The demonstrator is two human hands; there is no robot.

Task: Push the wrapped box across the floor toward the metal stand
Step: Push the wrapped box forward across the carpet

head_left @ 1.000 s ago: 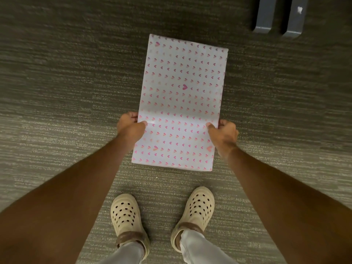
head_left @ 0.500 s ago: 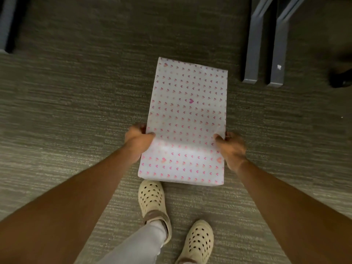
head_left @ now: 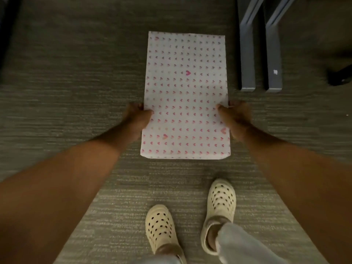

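Note:
The wrapped box (head_left: pixel 185 88), white paper with small pink hearts, lies flat on the grey carpet in the middle of the view. My left hand (head_left: pixel 138 119) grips its left long edge, thumb on top. My right hand (head_left: pixel 235 119) grips the right long edge the same way. The metal stand (head_left: pixel 260 54) shows as two grey feet lying on the carpet just right of the box's far half, a narrow gap of carpet between them and the box.
My two feet in cream perforated clogs (head_left: pixel 192 216) stand behind the box. A dark object (head_left: pixel 340 76) lies at the right edge. A dark upright edge (head_left: pixel 7 35) runs along the far left. Open carpet (head_left: pixel 76 73) lies left of the box.
The box has slid forward along the carpet and now lies beside the stand's feet. Both hands kept their hold on its sides, and my feet stepped forward behind it.

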